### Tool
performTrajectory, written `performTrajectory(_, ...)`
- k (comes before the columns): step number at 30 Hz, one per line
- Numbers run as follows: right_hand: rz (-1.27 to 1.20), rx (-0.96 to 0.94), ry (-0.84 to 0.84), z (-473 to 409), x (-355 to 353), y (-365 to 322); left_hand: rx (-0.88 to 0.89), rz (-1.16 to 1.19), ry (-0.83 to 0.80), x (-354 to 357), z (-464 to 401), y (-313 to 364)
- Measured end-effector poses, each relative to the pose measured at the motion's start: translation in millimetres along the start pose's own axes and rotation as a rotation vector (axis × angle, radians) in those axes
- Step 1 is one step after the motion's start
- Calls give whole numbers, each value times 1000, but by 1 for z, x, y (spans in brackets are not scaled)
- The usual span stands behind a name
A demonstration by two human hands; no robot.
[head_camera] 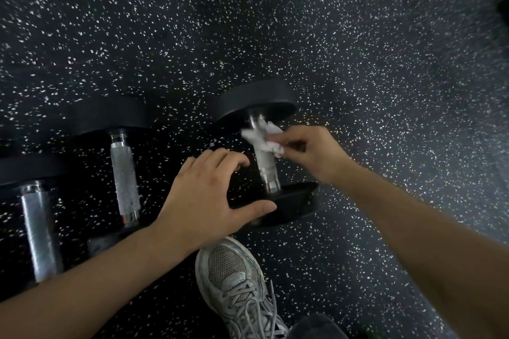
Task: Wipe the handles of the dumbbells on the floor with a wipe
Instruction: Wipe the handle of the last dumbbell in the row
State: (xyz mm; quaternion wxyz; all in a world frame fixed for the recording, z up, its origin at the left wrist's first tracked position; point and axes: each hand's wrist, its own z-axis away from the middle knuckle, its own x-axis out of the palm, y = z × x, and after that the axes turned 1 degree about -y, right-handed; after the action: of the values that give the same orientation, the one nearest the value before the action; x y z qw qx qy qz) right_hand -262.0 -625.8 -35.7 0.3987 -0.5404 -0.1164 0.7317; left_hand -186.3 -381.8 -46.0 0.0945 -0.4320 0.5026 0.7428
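I look down at the black rubber floor (358,49) with its white speckles. Three dumbbells lie on it, in a row from the lower left of the frame to the centre.

My right hand (311,151), at centre right of the frame, pinches a crumpled white wipe (264,137) between thumb and fingertips and holds it against the upper part of the handle of the right dumbbell (268,170). The wipe touches the metal just below the far black head of this dumbbell; the lower part of the handle is bare and shiny.

My left hand (203,195) is in the centre of the frame, just left of the same dumbbell. It is open, with the thumb stretched out to the right and the fingers curled. The thumb lies over the edge of the near black head; I cannot tell if it presses on it or only hovers above. The fingertips are near the handle but apart from it.

The middle dumbbell (125,179) lies left of my left hand, with a rough knurled handle. The left dumbbell (38,231) is at the lower left edge, partly behind my left forearm.

My grey sneaker (237,283) with grey laces stands at the bottom centre, just below the right dumbbell.
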Motion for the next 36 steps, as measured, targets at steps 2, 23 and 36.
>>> performTrajectory(2,-7,-1,-199,7,-2,-6,-6,2,7,-3,3,-2)
performTrajectory(23,97,-131,56,-1,36,-28,-176,88,13,-35,47,-48)
performTrajectory(36,-351,-50,145,-14,87,-60,-184,76,21,-37,55,-56)
